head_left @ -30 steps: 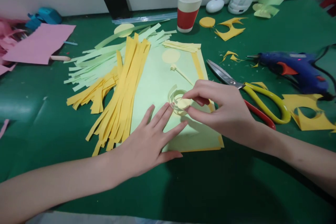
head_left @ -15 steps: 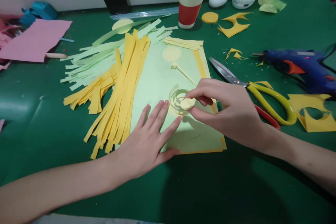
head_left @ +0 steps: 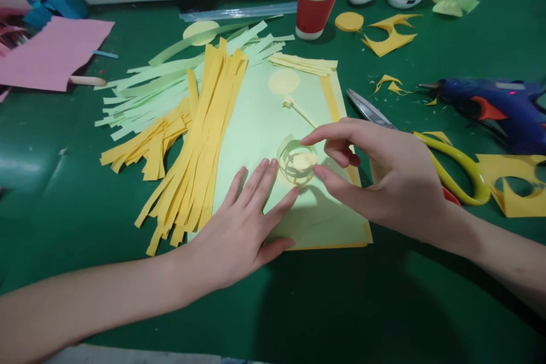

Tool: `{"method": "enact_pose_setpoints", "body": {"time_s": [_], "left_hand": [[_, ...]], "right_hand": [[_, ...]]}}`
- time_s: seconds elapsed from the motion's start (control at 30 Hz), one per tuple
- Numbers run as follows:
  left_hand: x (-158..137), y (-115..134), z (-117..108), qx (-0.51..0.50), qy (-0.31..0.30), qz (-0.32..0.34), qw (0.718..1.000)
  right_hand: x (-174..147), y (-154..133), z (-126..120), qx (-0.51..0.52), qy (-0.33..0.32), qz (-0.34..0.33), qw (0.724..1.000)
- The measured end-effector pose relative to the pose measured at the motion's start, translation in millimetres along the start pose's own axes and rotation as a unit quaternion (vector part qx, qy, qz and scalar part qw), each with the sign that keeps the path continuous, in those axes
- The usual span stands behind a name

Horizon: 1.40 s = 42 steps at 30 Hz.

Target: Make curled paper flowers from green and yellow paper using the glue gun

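On a light green paper sheet (head_left: 251, 125) sits a loose coil of curled green paper strip (head_left: 286, 153), with a small pale yellow paper piece (head_left: 303, 160) inside it. My left hand (head_left: 243, 222) lies flat on the sheet with its fingers spread, the fingertips beside the coil's left side. My right hand (head_left: 375, 176) hovers at the coil's right side, thumb and index finger apart around its edge, gripping nothing. Above the coil are a pale yellow paper disc (head_left: 284, 82) and a thin rolled paper stem (head_left: 302, 114), partly behind my right hand.
Yellow paper strips (head_left: 209, 148) and green paper strips (head_left: 145, 91) lie to the left. Scissors (head_left: 464, 173) are partly under my right hand. A blue glue gun (head_left: 499, 108) rests at the right, and a paper cup (head_left: 319, 0) stands behind. Pink paper (head_left: 60, 54) is far left.
My right hand's thumb and index finger have parted, letting go of the pale yellow piece, which now rests in the coil. The hand has drawn slightly right. My left hand stays in place.
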State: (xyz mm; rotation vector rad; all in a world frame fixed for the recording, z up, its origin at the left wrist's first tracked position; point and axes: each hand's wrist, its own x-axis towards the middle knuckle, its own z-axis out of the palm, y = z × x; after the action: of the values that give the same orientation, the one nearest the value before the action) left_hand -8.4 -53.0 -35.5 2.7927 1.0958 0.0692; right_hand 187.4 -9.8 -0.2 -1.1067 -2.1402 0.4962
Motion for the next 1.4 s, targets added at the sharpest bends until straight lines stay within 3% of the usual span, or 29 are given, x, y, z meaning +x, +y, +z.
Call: {"method": "enact_pose_setpoints", "body": {"time_s": [0.73, 1.4], "left_hand": [[-1.4, 0.3, 1.3, -0.018, 0.002, -0.007, 1.000], [-1.4, 0.2, 2.1, -0.009, 0.009, -0.001, 1.000]], "right_hand": [[-1.5, 6.2, 3.7, 0.053, 0.042, 0.022, 0.997], [-1.1, 3.8, 3.5, 0.038, 0.004, -0.026, 0.999]]}}
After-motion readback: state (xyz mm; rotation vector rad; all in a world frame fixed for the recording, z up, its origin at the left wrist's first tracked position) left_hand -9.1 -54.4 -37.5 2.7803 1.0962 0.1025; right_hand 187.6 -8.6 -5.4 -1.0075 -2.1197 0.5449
